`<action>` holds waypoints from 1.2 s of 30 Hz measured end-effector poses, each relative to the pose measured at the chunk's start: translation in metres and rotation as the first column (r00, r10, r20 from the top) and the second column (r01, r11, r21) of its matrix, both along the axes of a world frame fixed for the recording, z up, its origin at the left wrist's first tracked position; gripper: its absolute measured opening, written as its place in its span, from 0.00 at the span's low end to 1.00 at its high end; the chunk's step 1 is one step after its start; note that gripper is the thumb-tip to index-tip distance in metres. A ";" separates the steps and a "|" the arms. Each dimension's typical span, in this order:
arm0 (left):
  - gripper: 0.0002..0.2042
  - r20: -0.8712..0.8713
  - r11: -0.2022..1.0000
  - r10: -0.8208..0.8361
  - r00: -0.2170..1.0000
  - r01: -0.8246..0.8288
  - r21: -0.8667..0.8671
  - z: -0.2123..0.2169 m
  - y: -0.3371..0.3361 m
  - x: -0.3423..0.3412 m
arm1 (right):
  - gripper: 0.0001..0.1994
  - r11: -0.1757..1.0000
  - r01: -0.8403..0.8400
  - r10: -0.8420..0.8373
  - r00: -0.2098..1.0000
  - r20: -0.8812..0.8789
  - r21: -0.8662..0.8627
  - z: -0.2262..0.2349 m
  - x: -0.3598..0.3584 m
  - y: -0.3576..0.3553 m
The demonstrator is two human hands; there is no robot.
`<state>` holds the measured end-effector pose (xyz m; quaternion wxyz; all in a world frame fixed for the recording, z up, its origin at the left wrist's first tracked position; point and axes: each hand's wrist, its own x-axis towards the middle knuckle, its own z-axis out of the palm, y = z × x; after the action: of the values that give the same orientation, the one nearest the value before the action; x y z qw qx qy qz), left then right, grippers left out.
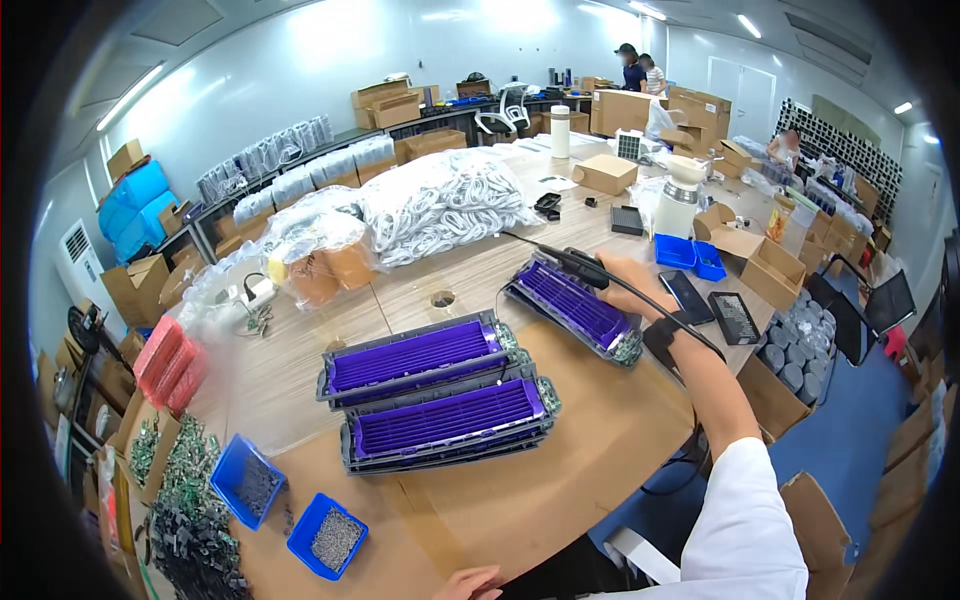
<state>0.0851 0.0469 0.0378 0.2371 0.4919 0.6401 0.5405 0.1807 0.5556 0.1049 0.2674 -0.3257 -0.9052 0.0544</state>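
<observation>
My right hand (632, 284) is closed around a slim black corded tool (572, 262), whose thin tip points left. The tool's exact kind is not clear. Just under that hand lies a long dark-framed unit with purple slats (580, 305), a green circuit board at its near end. To the left, more slatted units are stacked in two piles, a farther pile (415, 358) and a nearer pile (450, 418). Only the fingers of my left hand (470, 583) show at the lower edge, loosely extended with nothing visible in them.
Two blue bins, a left bin (232, 470) and a right bin (310, 540), hold small parts. Circuit boards (190, 510) heap at the left. Bagged white cables (440, 205) cover the far side. A phone (688, 298) and black tray (733, 318) lie right. People stand far back.
</observation>
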 end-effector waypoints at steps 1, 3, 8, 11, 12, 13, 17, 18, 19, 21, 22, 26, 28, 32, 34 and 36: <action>0.13 0.021 1.000 0.029 0.999 -0.029 -0.006 -0.005 -0.002 -0.001 | 0.15 1.000 -0.010 0.010 1.000 0.003 -0.025 -0.003 -0.004 -0.004; 0.13 -0.001 0.999 0.035 0.999 -0.035 0.008 -0.008 0.000 -0.002 | 0.16 1.000 -0.006 0.007 0.999 0.041 -0.024 -0.013 0.000 0.012; 0.11 -0.009 0.999 0.048 0.999 -0.048 0.008 -0.006 0.007 -0.002 | 0.18 0.997 0.066 -0.063 0.992 0.111 -0.029 -0.019 0.006 0.022; 0.11 -0.039 0.998 0.055 0.998 -0.055 0.006 -0.005 0.008 -0.002 | 0.18 0.997 0.076 -0.077 0.995 0.064 0.006 0.004 -0.002 -0.020; 0.11 -0.053 0.998 0.056 0.997 -0.056 0.001 -0.006 0.008 -0.003 | 0.18 0.999 0.046 -0.046 0.998 0.047 0.000 0.015 -0.008 -0.044; 0.11 -0.065 0.998 0.056 0.996 -0.057 -0.005 -0.007 0.008 -0.003 | 0.18 1.000 0.016 -0.016 0.999 0.032 -0.006 0.027 -0.013 -0.070; 0.13 -0.085 0.999 0.045 0.995 -0.042 0.033 -0.018 -0.002 -0.005 | 0.18 0.904 -0.413 0.416 0.909 0.005 -0.113 0.035 -0.034 -0.168; 0.21 -0.169 1.000 0.012 0.986 -0.011 0.011 -0.037 -0.006 -0.011 | 0.18 0.857 -0.508 0.513 0.857 0.046 -0.085 0.034 -0.037 -0.187; 0.17 -0.126 0.999 0.025 0.992 -0.022 0.024 -0.035 -0.005 -0.010 | 0.18 0.807 -0.588 0.590 0.802 0.093 -0.053 0.032 -0.038 -0.204; 0.10 -0.040 0.997 0.057 0.998 -0.055 0.045 -0.028 0.001 -0.008 | 0.15 0.785 -0.618 0.589 0.766 0.258 0.044 0.014 -0.045 -0.224; 0.11 -0.039 0.998 0.026 0.999 -0.024 0.053 -0.030 0.002 -0.011 | 0.13 0.788 -0.611 0.565 0.769 0.300 0.082 0.010 -0.046 -0.230; 0.10 -0.027 0.994 0.058 0.998 -0.055 0.089 -0.029 -0.010 -0.009 | 0.09 0.779 -0.583 0.501 0.800 0.329 0.229 0.001 -0.056 -0.243; 0.10 -0.030 0.989 0.102 0.994 -0.098 0.109 -0.032 -0.021 -0.010 | 0.09 0.794 -0.559 0.470 0.814 0.342 0.239 -0.002 -0.058 -0.248; 0.09 -0.042 0.971 0.201 0.979 -0.194 0.138 -0.023 -0.035 -0.016 | 0.10 0.872 -0.440 0.355 0.870 0.343 0.214 -0.005 -0.051 -0.251; 0.10 -0.042 0.958 0.261 0.965 -0.253 0.133 -0.018 -0.046 -0.022 | 0.11 0.862 -0.443 0.358 0.877 0.322 0.247 -0.002 -0.046 -0.257; 0.09 -0.004 0.921 0.378 0.926 -0.376 0.101 -0.019 -0.062 -0.027 | 0.12 0.819 -0.493 0.421 0.864 0.277 0.293 -0.001 -0.043 -0.264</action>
<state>0.0579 -0.0153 0.0192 0.0967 0.3771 0.6981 0.6009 0.1379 0.2914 0.1042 0.2082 -0.0482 -0.9737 -0.0795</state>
